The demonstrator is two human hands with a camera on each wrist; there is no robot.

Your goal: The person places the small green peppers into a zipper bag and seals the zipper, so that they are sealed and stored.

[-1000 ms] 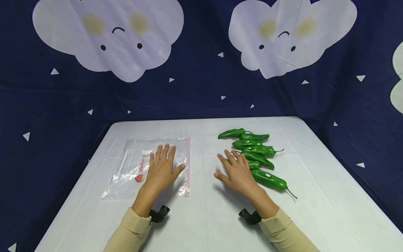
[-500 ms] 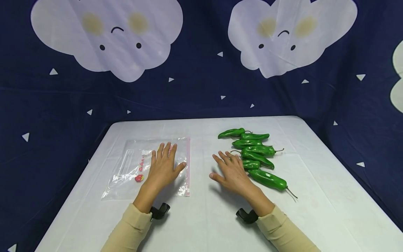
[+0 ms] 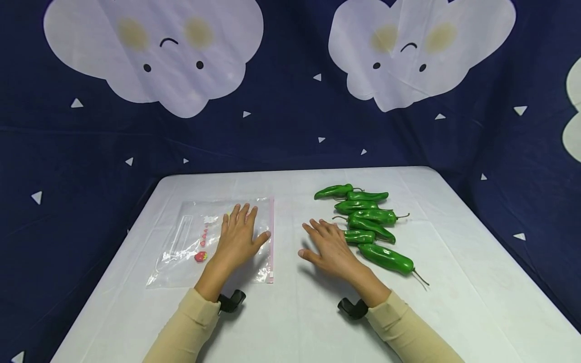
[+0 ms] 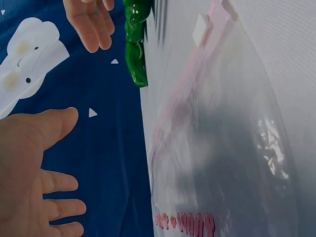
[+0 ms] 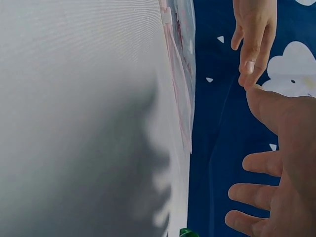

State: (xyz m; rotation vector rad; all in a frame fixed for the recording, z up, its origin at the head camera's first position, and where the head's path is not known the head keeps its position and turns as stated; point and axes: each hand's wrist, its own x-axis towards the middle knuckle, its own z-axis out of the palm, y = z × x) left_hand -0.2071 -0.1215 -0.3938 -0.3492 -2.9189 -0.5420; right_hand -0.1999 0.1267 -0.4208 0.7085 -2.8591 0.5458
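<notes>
Above a clear zip bag (image 3: 181, 272) with a pink slider edge and strawberry print, my left hand (image 3: 238, 239) hovers with fingers spread, touching nothing. The bag lies flat, its slider edge facing right; the left wrist view shows the white slider (image 4: 201, 30) and a gap between hand and bag. My right hand (image 3: 333, 252) is held over the table just left of several green peppers (image 3: 386, 258), fingers extended and holding nothing. Its shadow falls on the cloth in the right wrist view. The peppers lie in a loose column, and the hand covers part of one.
A white cloth covers the table (image 3: 290, 322). Behind it hangs a dark blue curtain (image 3: 290, 136) with clouds and small triangles. A black wrist mount (image 3: 232, 301) sits on the left wrist, another mount (image 3: 352, 308) on the right.
My right hand has moved left, away from the peppers, uncovering more of them. My left hand has shifted slightly right and away from me. Bag and peppers stay where they were.
</notes>
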